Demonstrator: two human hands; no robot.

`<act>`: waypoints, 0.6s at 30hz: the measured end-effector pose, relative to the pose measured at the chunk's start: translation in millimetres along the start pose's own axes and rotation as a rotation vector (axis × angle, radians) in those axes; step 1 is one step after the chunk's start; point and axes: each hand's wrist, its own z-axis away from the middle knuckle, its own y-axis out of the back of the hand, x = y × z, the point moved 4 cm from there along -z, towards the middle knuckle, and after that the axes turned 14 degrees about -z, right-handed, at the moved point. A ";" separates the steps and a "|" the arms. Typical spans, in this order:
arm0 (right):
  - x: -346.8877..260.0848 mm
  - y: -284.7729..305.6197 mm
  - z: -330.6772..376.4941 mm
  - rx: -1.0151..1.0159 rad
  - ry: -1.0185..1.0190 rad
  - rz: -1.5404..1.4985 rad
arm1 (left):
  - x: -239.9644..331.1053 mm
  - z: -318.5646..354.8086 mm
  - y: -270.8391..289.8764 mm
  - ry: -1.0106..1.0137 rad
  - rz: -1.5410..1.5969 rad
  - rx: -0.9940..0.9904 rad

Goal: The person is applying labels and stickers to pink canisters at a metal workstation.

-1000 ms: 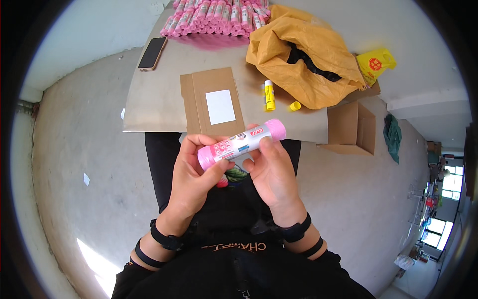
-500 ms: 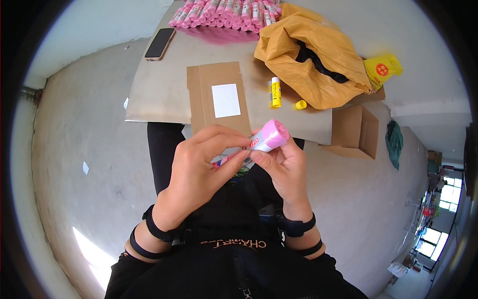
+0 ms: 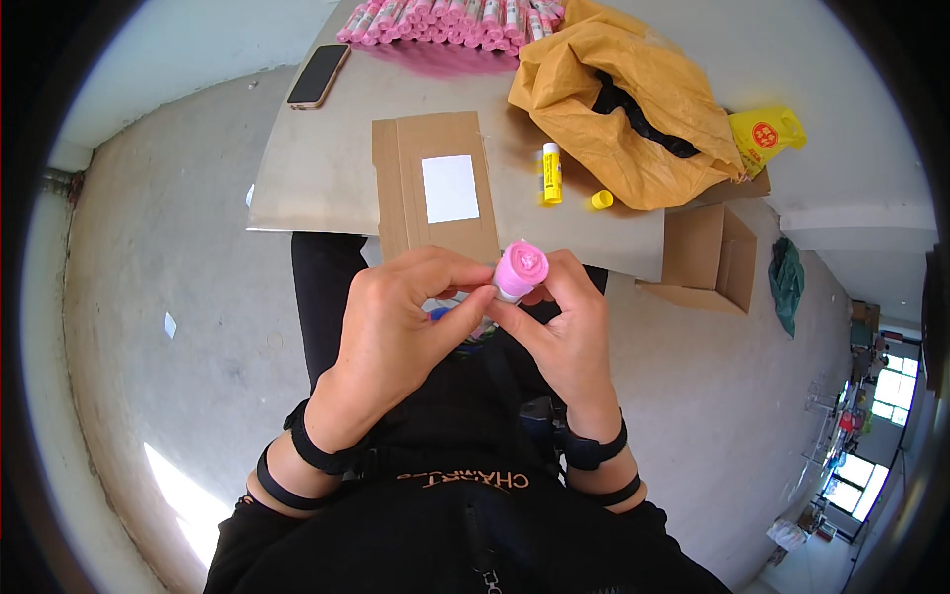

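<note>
A small pink roll of plastic bags [image 3: 522, 269] with a pale printed label round it is held up over my lap, its wound end tilted upward. My right hand [image 3: 564, 342] grips the roll from the right, thumb across the label and fingers behind. From the other side, the thumb and fingertips of my left hand [image 3: 396, 317] pinch the roll at its label edge. Beyond my hands, a white paper sheet [image 3: 450, 189] lies on a flat piece of brown cardboard [image 3: 398, 183] at the table's near edge.
An uncapped yellow glue stick [image 3: 551, 175] stands beside its yellow cap [image 3: 602, 200]. Many similar pink rolls [image 3: 445, 25] are piled at the back. A phone [image 3: 320, 76] lies back left. An orange-yellow bag [image 3: 633, 109] covers the table's right side, near an open carton [image 3: 705, 259].
The roll has turned in my fingers and shifted slightly left, so its wound end faces more toward me and less label shows. My right hand has followed it; the left still pinches.
</note>
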 end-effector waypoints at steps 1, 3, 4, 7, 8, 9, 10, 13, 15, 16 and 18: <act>0.2 -0.7 0.0 -0.001 -0.001 -0.001 | -0.8 0.4 -0.6 0.002 -0.001 0.000; 0.3 -1.6 0.0 0.009 0.005 0.003 | -2.3 1.3 -1.0 -0.007 -0.018 0.030; 0.1 -1.7 -0.1 0.011 0.004 0.004 | -1.5 1.1 -1.4 -0.007 -0.017 0.029; -0.3 -3.1 -0.5 0.017 -0.005 0.035 | -0.5 0.8 -2.7 0.025 -0.018 0.032; -1.3 -4.4 -0.6 0.026 0.008 0.042 | -1.6 1.4 -3.0 0.035 -0.053 0.052; -2.0 -5.2 -0.6 0.036 0.021 0.049 | -2.5 1.9 -3.4 0.045 -0.087 0.072; -1.7 -5.5 -0.6 0.037 0.020 0.050 | -2.9 1.9 -4.6 0.045 -0.087 0.072; -2.4 -5.1 -1.0 0.041 0.038 0.061 | -6.5 2.6 -6.1 0.060 0.028 0.104; -3.7 -4.9 -2.4 0.015 0.030 0.089 | -12.4 2.8 -5.9 0.074 0.174 0.106; -3.4 -4.4 -2.2 0.016 0.028 0.090 | -11.5 2.1 -4.4 0.075 0.175 0.104; -2.6 -4.0 -1.7 0.011 0.025 0.103 | -12.3 0.8 -4.6 0.191 0.193 0.008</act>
